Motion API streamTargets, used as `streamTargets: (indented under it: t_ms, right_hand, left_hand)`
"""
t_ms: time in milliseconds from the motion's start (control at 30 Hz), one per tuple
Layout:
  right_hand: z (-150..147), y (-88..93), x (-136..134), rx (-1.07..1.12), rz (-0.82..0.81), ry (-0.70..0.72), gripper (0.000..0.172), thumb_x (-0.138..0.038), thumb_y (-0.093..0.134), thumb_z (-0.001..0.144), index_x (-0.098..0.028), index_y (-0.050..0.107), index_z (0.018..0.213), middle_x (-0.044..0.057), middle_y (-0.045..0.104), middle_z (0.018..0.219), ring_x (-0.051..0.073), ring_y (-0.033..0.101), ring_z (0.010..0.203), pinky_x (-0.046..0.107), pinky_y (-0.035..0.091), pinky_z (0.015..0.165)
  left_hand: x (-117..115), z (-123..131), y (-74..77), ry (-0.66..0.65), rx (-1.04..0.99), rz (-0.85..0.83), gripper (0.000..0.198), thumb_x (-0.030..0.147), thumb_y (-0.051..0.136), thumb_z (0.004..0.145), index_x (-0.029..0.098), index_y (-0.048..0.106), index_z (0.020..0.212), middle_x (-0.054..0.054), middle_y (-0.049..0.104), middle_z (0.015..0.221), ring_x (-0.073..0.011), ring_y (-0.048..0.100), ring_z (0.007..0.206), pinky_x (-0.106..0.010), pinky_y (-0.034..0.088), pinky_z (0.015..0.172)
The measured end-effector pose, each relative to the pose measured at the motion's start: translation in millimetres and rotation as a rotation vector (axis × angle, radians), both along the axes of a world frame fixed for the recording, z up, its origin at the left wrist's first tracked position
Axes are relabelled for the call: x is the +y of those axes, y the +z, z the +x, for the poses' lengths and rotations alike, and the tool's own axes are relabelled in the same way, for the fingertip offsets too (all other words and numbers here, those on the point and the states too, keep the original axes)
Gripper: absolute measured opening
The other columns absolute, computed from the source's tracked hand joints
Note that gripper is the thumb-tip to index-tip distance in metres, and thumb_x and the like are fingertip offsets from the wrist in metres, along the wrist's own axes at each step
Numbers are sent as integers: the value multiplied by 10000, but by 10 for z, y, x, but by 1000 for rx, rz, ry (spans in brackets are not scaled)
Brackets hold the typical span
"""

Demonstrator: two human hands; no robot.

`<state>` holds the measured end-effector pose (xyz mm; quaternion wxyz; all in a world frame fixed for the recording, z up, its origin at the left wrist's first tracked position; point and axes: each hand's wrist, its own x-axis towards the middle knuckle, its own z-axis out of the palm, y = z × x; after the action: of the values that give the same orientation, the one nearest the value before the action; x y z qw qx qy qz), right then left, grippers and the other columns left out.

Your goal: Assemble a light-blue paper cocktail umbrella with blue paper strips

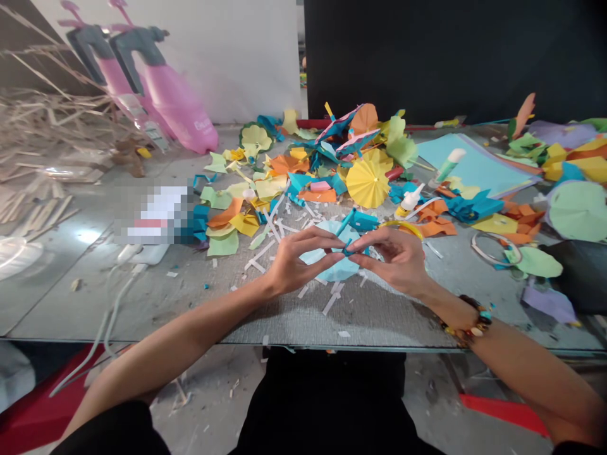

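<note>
Both my left hand (310, 253) and my right hand (391, 256) are closed, fingertips pinching a small blue paper roll (348, 248) between them. The roll is held just above a light blue paper disc (337, 270) on the table; the fingers hide part of it. Behind the fingertips are more pieces of darker blue paper (363, 221). Thin white paper strips (275, 227) lie scattered around the disc. A yellow ring, probably a tape roll (403, 227), shows just behind my right hand.
Coloured paper scraps, a pleated yellow paper fan (368, 180), a small glue bottle (410, 200) and a glue stick (449, 165) lie beyond my hands. At left are a blurred-out phone (156, 215) with cables, and pink spray bottles (177, 107). A dark box (578, 275) sits right.
</note>
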<state>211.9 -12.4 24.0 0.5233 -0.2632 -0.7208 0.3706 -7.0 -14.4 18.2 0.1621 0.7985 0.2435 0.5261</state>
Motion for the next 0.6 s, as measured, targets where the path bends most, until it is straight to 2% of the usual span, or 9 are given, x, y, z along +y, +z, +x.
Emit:
streamTargets:
  t_ms: [133,267,467,600]
  right_hand:
    - [19,-8,-7,-40,115,-51,262,-144,823,791,-295,760,996,-11,792,915,172,749,825,321,615,738]
    - [33,-42,-4,-77,227,-100,301,-128,827,783,-313,762,1011,-18,798,915,189,759,809,349,614,739]
    - [24,-44,-16,-72,272,-120,349,-104,829,772,-318,755,1037,-19,795,913,194,755,795,361,612,715]
    - [27,-26,-4,-72,289,-162,375,-128,843,764,-327,745,1066,-6,788,1012,219,752,926,401,620,819]
  left_hand:
    - [-7,-2,-14,-22,-8,-11,201,194,756,877,174,743,1076,-74,749,1028,-100,723,751,-248,630,733]
    - [-6,-2,-22,-12,9,-11,199,173,741,884,182,739,1083,-76,770,1018,-138,747,846,-278,639,776]
    - [-14,1,4,-44,43,-33,201,164,726,893,172,725,1093,-70,783,968,-143,745,845,-283,629,772]
    - [-25,6,7,-40,51,-62,165,171,722,896,163,731,1060,-66,775,948,-135,735,838,-273,615,766]
